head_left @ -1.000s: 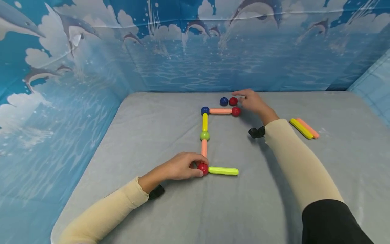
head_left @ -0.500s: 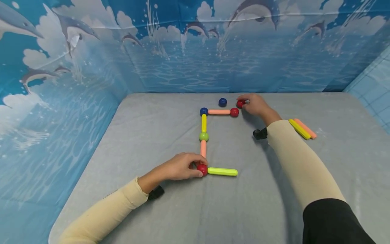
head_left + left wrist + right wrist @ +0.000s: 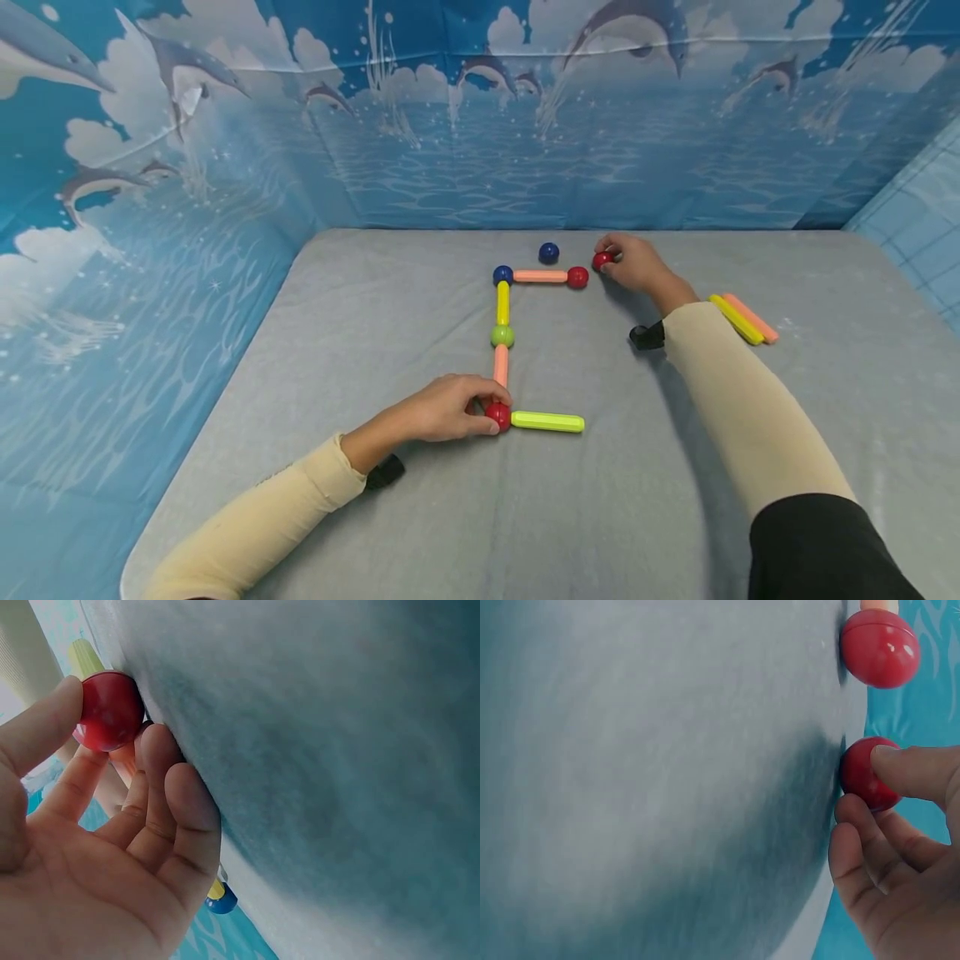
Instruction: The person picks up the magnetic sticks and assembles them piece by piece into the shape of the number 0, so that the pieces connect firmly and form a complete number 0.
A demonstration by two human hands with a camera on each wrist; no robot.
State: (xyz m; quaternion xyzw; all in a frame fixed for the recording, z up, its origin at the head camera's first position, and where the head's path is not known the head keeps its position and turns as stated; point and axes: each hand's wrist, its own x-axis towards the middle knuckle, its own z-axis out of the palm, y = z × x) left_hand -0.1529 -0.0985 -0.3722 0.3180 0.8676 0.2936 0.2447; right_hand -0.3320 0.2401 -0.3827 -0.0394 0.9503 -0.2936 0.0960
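Note:
My left hand (image 3: 454, 408) pinches a red ball (image 3: 498, 416) at the near corner of a chain of rods and balls; its thumb and index finger lie on the ball (image 3: 111, 711) in the left wrist view. From that ball a yellow-green rod (image 3: 548, 422) points right and an orange rod (image 3: 501, 365) runs to a green ball (image 3: 502, 336). A yellow rod (image 3: 503, 303), blue ball (image 3: 503, 274), orange rod (image 3: 540, 276) and red ball (image 3: 577, 277) follow. My right hand (image 3: 636, 265) pinches a loose red ball (image 3: 869, 773) right of the chain's end.
A loose blue ball (image 3: 549, 253) lies behind the far orange rod. On the right, a yellow rod (image 3: 738, 321) and an orange rod (image 3: 752, 318) lie side by side. A dolphin-print curtain (image 3: 465, 150) hangs behind the grey table (image 3: 360, 333).
My right hand has taken hold of the loose red ball and moved it rightward, away from the loose blue ball. My left hand has stayed on its red ball.

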